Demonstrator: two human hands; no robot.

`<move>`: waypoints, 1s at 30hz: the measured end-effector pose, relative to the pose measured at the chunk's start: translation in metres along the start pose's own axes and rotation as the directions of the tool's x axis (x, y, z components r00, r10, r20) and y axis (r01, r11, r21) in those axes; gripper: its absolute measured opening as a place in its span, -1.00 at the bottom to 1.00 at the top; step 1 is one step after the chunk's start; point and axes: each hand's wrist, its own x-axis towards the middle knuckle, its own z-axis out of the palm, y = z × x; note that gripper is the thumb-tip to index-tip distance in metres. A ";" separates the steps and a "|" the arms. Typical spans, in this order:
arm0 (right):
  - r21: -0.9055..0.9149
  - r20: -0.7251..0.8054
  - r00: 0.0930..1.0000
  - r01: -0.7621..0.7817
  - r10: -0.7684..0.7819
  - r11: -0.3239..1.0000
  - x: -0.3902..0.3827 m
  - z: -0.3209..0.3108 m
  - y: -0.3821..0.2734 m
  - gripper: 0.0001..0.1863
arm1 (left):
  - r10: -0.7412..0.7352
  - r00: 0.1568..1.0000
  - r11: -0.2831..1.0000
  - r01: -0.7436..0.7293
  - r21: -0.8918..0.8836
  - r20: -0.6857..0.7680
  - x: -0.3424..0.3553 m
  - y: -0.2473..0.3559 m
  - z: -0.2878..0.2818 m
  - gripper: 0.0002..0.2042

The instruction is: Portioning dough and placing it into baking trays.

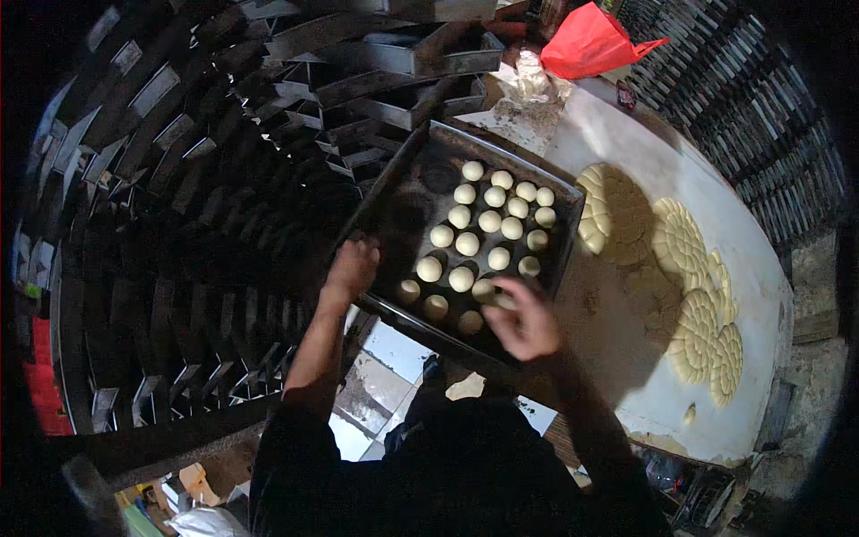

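A dark square baking tray is tilted in front of me, with many round pale dough balls in loose rows on it. My left hand is closed on the tray's left edge. My right hand hovers over the near right part of the tray, slightly blurred. Its thumb and fingers curl around a pale dough ball, close beside another ball on the tray. The tray's far left part shows bare dark metal.
To the right, a pale worktop holds flattened dough rounds scored into pieces and a small dough scrap. A red plastic bag lies at the far end. Stacked dark metal trays line the left; more stacks stand far right.
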 end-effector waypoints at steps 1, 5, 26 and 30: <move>-0.238 0.012 0.922 0.378 -0.387 0.894 0.032 0.030 -0.006 -0.65 | 0.053 0.998 0.973 -0.061 0.222 0.041 0.000 -0.026 0.009 -0.76; -0.400 0.168 0.914 0.407 -0.370 0.821 0.118 0.120 0.035 -0.67 | 0.266 0.952 0.872 -0.305 0.382 0.151 0.017 -0.041 0.012 -0.77; -0.662 -0.695 0.676 -0.466 -0.246 0.587 -0.286 -0.240 0.272 -0.80 | 0.755 0.631 0.578 -0.768 0.275 0.177 0.005 0.490 0.420 -0.39; -0.554 -0.747 0.642 -0.456 -0.174 0.697 -0.289 -0.251 0.261 -0.85 | 0.415 0.704 0.908 -0.282 -0.310 0.577 -0.006 0.537 0.406 -0.17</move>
